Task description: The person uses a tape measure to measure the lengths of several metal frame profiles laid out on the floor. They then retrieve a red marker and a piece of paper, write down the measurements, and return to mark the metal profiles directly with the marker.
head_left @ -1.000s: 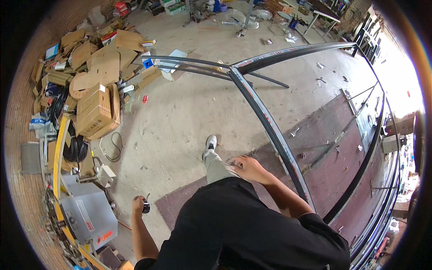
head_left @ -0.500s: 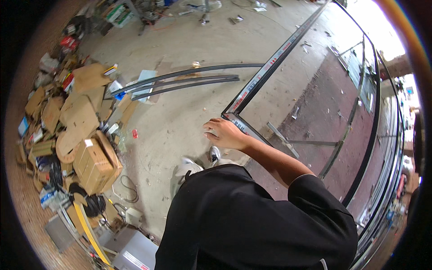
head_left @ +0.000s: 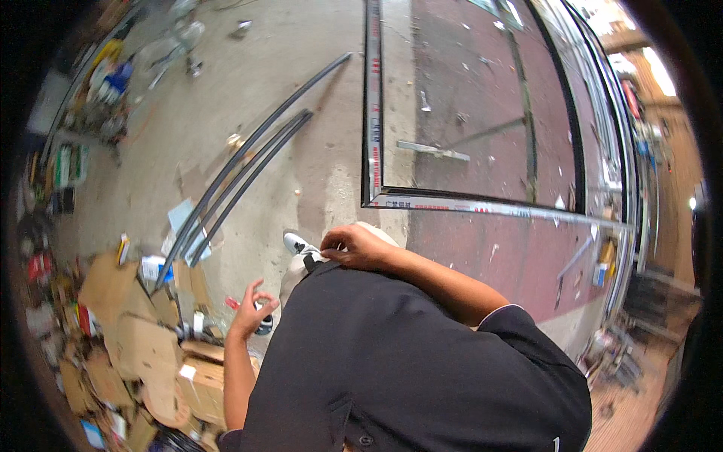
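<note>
My right hand (head_left: pixel 355 247) is at my waist, beside the front hem of my black shirt (head_left: pixel 422 339). Its fingers are curled in; anything between them is hidden. To the left, my left hand (head_left: pixel 253 309) hangs in the air with bent fingers apart and nothing in them. A large black metal frame (head_left: pixel 452 202), with printed protective film along its edges, stands just ahead and to the right. Its near corner lies beyond my right hand, and neither hand touches it.
Long dark curved strips (head_left: pixel 248 162) lie on the concrete floor at the left. Flattened cardboard (head_left: pixel 143 354) and other scrap are heaped at the lower left. A short metal bar (head_left: pixel 433 151) shows through the frame. Long metal profiles (head_left: pixel 625 151) line the right side.
My view has swung to the right. The right hand has gone from beside the frame's corner back to my waist, and my left hand has come into view.
</note>
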The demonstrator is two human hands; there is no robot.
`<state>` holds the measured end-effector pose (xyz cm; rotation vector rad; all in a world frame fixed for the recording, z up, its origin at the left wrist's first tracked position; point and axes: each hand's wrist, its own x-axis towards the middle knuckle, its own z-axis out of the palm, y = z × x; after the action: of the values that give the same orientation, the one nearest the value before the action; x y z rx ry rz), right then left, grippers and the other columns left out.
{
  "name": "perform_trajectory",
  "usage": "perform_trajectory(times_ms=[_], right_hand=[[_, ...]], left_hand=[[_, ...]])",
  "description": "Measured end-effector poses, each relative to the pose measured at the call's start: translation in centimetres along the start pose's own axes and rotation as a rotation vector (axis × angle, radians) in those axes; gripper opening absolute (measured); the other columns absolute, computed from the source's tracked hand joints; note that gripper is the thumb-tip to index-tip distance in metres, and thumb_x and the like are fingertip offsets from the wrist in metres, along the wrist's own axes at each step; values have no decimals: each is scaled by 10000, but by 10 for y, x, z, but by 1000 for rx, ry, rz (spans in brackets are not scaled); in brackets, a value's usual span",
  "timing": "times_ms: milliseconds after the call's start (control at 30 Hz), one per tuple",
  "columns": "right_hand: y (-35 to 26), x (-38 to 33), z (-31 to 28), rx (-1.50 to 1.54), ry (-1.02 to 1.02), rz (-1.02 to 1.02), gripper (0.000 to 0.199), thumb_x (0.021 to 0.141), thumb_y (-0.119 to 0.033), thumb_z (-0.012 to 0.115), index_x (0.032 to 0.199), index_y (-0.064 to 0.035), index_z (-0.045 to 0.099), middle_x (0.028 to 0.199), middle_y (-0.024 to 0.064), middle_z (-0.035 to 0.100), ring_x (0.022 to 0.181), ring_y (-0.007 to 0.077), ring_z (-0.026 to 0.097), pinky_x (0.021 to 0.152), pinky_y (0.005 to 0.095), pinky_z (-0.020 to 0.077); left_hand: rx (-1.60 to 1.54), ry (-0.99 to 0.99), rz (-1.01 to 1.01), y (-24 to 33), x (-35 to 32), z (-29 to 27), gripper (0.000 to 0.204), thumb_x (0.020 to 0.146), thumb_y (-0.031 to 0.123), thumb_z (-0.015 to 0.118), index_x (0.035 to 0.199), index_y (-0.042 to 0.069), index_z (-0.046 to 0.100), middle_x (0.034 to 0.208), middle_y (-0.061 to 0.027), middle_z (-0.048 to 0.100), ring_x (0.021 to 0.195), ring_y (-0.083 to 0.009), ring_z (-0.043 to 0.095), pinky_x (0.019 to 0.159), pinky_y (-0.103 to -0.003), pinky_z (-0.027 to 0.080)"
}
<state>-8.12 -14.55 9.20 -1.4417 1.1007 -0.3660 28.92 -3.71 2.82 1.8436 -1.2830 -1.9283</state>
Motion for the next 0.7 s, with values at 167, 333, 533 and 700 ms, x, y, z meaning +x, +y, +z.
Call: perform_trajectory(times_ms=[167, 333, 533, 700], right_hand=[[-12, 4, 9, 268, 152, 67, 314, 940, -230, 761, 1129, 11, 695, 1001, 152, 752, 935, 195, 692, 861, 352, 548], [-10, -17, -12, 339, 218, -30, 351, 890, -283, 802, 1009, 28, 692, 823, 76, 667, 764, 167, 590, 691, 357, 485], [12, -47, -55, 521, 264, -118, 473, 869, -280, 834, 1193, -19, 609, 938, 59, 648, 860, 155, 596, 777, 314, 507], [42, -64, -93, 587, 356, -134, 302, 842, -179, 843, 952, -27, 607, 814, -1, 544, 770, 108, 501, 682, 290, 432]], left_hand=[[328, -526, 365, 196, 87, 6, 1406, 675, 357, 985, 1667, 138, 13, 1267, -131, 629, 1107, -241, 634, 999, -404, 502], [511, -779, 417, 285, 115, 63, 1597, 558, 405, 1034, 1656, 147, -97, 1279, -207, 628, 1160, -327, 641, 1001, -427, 509], [645, -811, 392, 335, 128, 113, 1636, 537, 444, 1034, 1644, 78, -115, 1249, -239, 645, 1212, -336, 622, 1111, -440, 430], [690, -801, 413, 353, 144, 153, 1437, 636, 382, 1004, 1663, 71, 48, 1312, -216, 619, 1325, -298, 536, 1143, -421, 382]])
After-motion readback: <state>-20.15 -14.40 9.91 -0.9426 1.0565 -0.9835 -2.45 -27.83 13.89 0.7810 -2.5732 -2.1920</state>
